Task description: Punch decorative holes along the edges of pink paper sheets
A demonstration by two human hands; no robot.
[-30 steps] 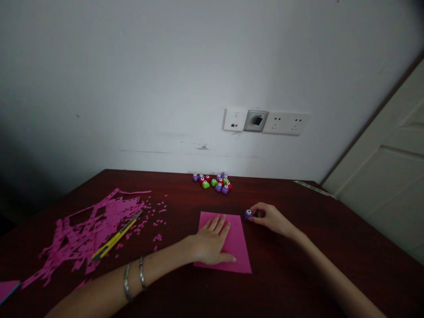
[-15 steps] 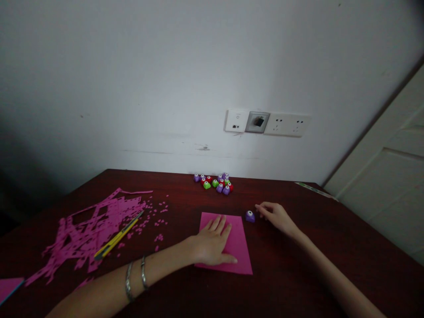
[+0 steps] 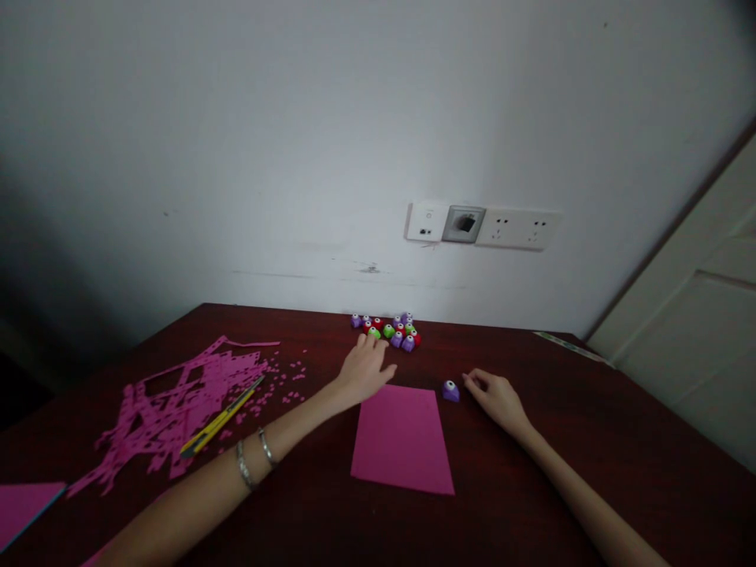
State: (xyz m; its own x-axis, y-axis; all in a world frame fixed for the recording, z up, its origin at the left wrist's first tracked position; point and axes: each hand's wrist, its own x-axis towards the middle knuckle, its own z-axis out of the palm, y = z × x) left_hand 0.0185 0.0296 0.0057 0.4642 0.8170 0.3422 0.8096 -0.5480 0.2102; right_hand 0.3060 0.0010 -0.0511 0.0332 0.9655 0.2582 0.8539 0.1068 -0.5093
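Observation:
My left hand (image 3: 365,368) is open and reaches forward, its fingertips at the near side of a cluster of small craft punches in purple, red and green. One green punch (image 3: 373,333) sits right by those fingertips and is partly covered. Below the hand, a pink sheet of paper (image 3: 402,439) lies flat on the table. My right hand (image 3: 497,402) rests on the tabletop with curled fingers, thumb and forefinger close together and nothing visible in them. Just left of it stands a single purple craft punch (image 3: 450,390), apart from the fingers.
On the left lie tangled pink paper strips with punched holes (image 3: 201,394), scattered pink cutouts (image 3: 277,386) and a yellow utility knife (image 3: 223,416). More pink paper (image 3: 27,504) is at the lower left. A ruler-like strip (image 3: 572,346) lies along the far right edge, before the wall.
My left hand has lifted off the pink sheet and moved forward to the cluster of punches. My right hand stays beside the single purple punch. The view has shifted slightly.

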